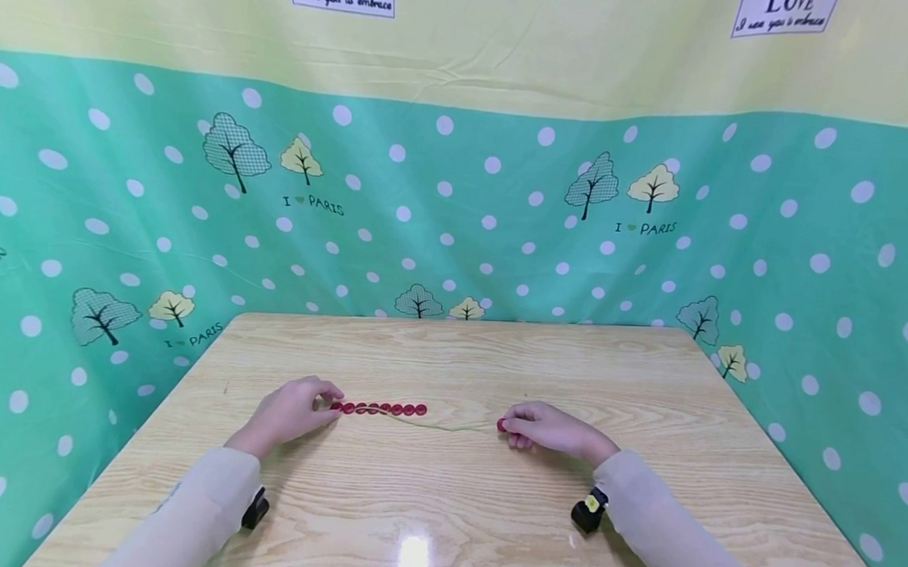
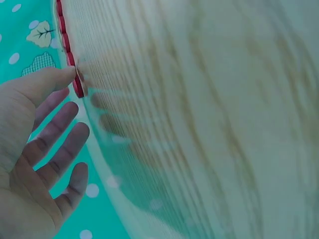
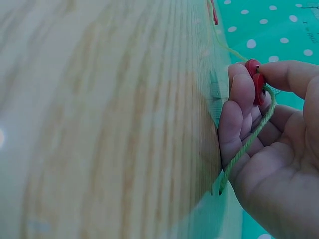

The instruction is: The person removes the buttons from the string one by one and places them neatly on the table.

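A straight row of several red buttons [image 1: 397, 409] lies on the table, seen edge-on in the left wrist view. At the row's left end my left hand [image 1: 288, 409] has its thumb and index finger about the end button [image 2: 78, 86], the other fingers spread. My right hand [image 1: 554, 429], to the right of the row, pinches two overlapping red buttons [image 3: 258, 87] between thumb and fingers. A green string [image 3: 254, 133] passes by these buttons, its tail hanging across the palm. From there the string runs leftward and lies over part of the row.
The wooden table [image 1: 451, 358] reaches back to a green dotted curtain [image 1: 457, 200] that hangs behind and at both sides. A black wrist camera [image 1: 589, 512] sits under the right sleeve, and another camera [image 1: 255, 508] under the left.
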Demonstrator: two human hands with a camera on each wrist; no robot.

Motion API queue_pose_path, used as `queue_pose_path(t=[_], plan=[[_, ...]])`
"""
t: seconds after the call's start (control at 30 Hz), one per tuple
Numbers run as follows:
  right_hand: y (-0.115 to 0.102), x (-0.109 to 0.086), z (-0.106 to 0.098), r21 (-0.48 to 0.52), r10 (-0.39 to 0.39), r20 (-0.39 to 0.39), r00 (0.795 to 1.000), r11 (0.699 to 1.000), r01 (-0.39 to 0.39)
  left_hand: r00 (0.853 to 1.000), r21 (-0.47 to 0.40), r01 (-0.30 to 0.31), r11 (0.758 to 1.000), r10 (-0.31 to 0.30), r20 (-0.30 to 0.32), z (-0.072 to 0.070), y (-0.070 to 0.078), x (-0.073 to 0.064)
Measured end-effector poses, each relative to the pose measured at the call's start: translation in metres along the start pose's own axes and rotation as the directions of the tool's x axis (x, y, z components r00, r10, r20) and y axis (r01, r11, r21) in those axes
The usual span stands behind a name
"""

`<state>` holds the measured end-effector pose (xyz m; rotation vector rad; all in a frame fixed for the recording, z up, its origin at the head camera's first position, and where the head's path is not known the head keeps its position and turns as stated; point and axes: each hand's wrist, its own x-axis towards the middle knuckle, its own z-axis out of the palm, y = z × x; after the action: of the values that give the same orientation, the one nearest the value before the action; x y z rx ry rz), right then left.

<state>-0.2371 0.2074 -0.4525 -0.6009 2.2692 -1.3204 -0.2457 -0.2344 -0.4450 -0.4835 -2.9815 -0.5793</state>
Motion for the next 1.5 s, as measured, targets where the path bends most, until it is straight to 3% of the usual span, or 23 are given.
queue_pose_path(t=[0.2, 0.6, 1.33, 1.5], plan=[[-0.001, 0.000, 0.000, 0.004, 0.003, 0.000, 1.000, 1.000, -0.003, 0.999, -0.006, -0.041, 0.999, 0.041, -0.013, 0.002, 0.006, 0.003], [-0.003, -0.001, 0.000, 0.005, -0.003, 0.000, 1.000, 1.000, 0.003, 0.991, -0.035, -0.130, 0.991, 0.129, -0.019, 0.003, 0.038, 0.012], [-0.005, -0.002, -0.001, 0.010, 0.009, 0.004, 1.000, 1.000, -0.009, 0.957, -0.120, -0.285, 0.951, 0.289, 0.012, 0.032, 0.103, 0.041], [-0.006, -0.002, 0.000, 0.004, 0.004, 0.005, 1.000, 1.000, -0.004, 0.953, -0.150, -0.292, 0.945, 0.301, 0.040, 0.039, 0.119, 0.045]])
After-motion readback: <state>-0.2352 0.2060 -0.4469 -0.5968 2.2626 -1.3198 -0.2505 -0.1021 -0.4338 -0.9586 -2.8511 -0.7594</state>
